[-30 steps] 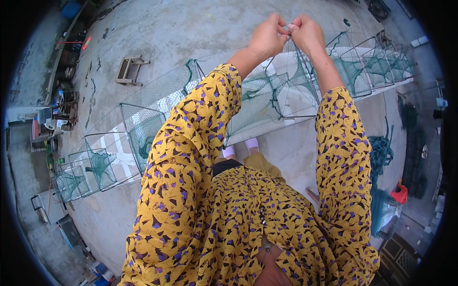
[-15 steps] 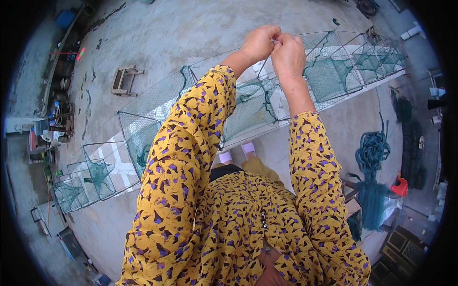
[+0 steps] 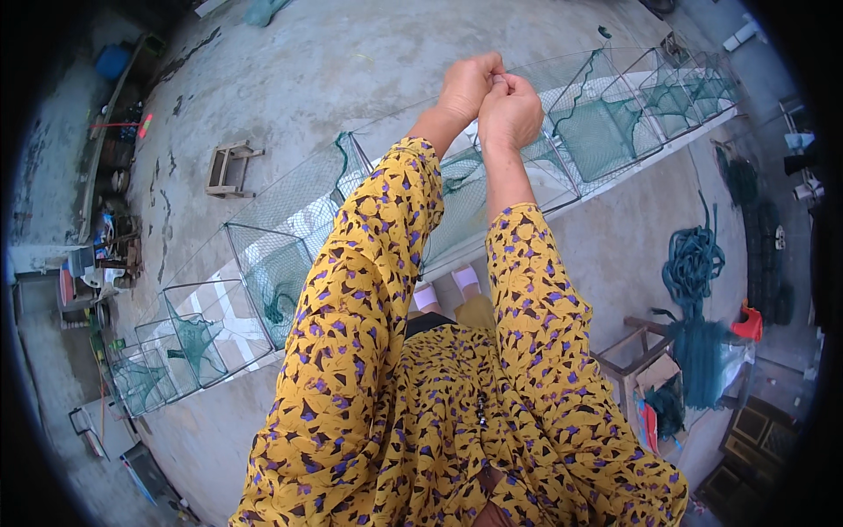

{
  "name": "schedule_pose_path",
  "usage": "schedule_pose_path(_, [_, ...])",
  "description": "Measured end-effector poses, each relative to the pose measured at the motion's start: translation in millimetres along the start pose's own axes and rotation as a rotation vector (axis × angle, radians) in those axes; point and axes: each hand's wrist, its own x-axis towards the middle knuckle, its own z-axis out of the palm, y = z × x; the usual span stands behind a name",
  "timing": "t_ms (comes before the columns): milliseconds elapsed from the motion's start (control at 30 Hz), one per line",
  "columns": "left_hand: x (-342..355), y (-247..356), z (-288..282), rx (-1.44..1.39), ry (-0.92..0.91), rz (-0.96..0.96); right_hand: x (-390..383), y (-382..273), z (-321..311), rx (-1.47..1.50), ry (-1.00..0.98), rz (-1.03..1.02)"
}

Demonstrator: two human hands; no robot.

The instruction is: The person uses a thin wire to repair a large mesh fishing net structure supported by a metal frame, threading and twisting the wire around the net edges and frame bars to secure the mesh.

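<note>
A long green net trap (image 3: 593, 140), mesh stretched over several rectangular metal frames, runs across in front of me from lower left to upper right. Over its far upper edge, my left hand (image 3: 465, 88) and my right hand (image 3: 512, 114) meet with their fingertips pinched together. Both are closed, the right just to the right of the left and a little nearer to me. Whatever sits between the fingertips is too small and hidden to name. Part of the trap is covered by my yellow patterned sleeves (image 3: 351, 290).
Beneath the trap lies a white slatted strip (image 3: 230, 307). A small wooden stool (image 3: 230, 169) stands beyond it to the left. On the right are a heap of dark green netting (image 3: 692, 263), a wooden frame stand (image 3: 628, 356) and a red plastic thing (image 3: 746, 323).
My right hand and forearm have come left and turned inward against the left hand. The fingertips stay pinched together. The whole view has shifted slightly.
</note>
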Motion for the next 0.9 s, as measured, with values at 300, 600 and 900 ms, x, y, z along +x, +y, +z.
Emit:
schedule_pose_path(300, [-1.3, 2.0, 10.5, -0.056, 0.002, -0.059, 13.7, -4.8, 22.8, 1.083, 0.057, 0.658])
schedule_pose_path(600, [6.0, -2.6, 7.3, 0.110, -0.079, 0.204, 35.1, -8.4, 26.0, 1.199, -0.006, 1.021])
schedule_pose_path(900, [6.3, -8.7, 2.4, 0.193, -0.006, 0.228, 40.7, 19.2, 60.0, 1.401, -0.075, 0.992])
